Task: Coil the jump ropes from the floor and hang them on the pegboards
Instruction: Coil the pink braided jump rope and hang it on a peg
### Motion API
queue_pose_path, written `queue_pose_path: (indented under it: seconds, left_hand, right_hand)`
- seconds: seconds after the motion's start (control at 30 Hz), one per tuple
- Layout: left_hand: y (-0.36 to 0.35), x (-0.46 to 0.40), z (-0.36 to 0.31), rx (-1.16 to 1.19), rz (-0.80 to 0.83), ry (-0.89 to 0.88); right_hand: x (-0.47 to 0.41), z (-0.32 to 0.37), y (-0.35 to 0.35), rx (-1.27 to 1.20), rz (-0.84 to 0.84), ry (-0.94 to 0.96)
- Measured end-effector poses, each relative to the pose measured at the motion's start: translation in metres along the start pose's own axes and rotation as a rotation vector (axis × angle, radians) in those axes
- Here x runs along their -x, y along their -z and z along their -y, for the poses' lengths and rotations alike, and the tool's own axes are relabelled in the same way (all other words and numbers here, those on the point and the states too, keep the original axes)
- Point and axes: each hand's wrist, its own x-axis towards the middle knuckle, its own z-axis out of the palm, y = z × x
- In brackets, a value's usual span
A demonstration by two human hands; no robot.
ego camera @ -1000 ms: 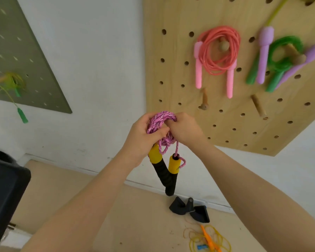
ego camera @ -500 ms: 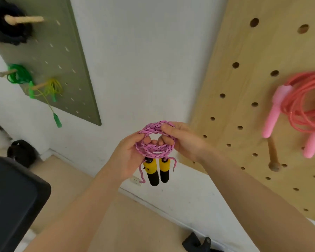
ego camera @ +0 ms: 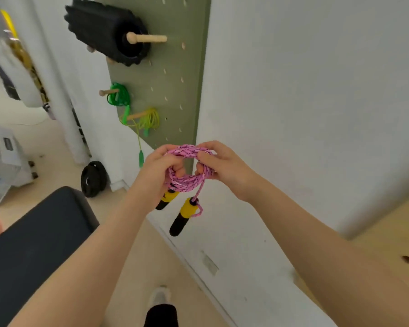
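Hands: We hold the pink rope (ego camera: 189, 169) between us, the left hand (ego camera: 157, 172) closed round the left side of the coil and the right hand (ego camera: 222, 165) closed round the right side, fingers hooked through the open middle.
Pink rope: We see it wound into a round coil, held in the air in front of the white wall (ego camera: 305, 90), near the lower right corner of the green pegboard (ego camera: 175, 79).
Handles: Two yellow-and-black handles hang below the coil; the right handle (ego camera: 183, 217) dangles free, while the left handle (ego camera: 167, 199) is partly hidden behind our left wrist.
Green pegboard: It stands far and left of our hands. A black foam roller (ego camera: 106, 31) sits on its top wooden peg (ego camera: 145, 38).
Hung ropes: A green rope (ego camera: 118, 95) is looped on a peg below the roller, and a yellow-green rope (ego camera: 148, 119) hangs on the next peg down, one thin strand trailing to a green handle (ego camera: 141, 158) just left of our left hand.
Wooden pegboard: Only its corner (ego camera: 387, 232) shows at the near right, behind our right forearm.
Floor: A dark bench (ego camera: 33, 244) fills the near left; a black weight plate (ego camera: 93, 179) leans against the wall base beyond it. Our shoe (ego camera: 159, 298) shows at the bottom edge.
Far left: Blurred white and grey items, too unclear for us to name.
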Motion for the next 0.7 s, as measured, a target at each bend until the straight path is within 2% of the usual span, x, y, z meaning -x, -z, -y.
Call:
queue_pose_path:
  seconds: [0.17, 0.27, 0.33, 0.4, 0.53, 0.7]
  left_hand:
    - [0.040, -0.066, -0.038, -0.059, 0.118, -0.031]
    - [0.072, -0.115, -0.062, -0.301, 0.023, -0.152]
    - [0.092, -0.145, -0.081, -0.407, 0.013, -0.245]
    - [0.113, -0.172, -0.102, -0.424, 0.033, -0.300]
    - [0.150, -0.212, -0.132, -0.364, 0.164, -0.295]
    - [0.157, -0.249, -0.161, -0.499, 0.121, -0.481]
  right_hand:
    - [-0.077, 0.030, -0.006, 0.055, -0.066, 0.107]
    - [-0.131, 0.048, -0.021, 0.108, -0.134, 0.198]
    - [-0.167, 0.058, -0.035, 0.137, -0.220, 0.258]
    - [-0.198, 0.071, -0.050, 0.156, -0.282, 0.307]
    - [-0.243, 0.096, -0.065, 0.224, -0.352, 0.410]
    - [-0.275, 0.120, -0.067, 0.372, -0.444, 0.501]
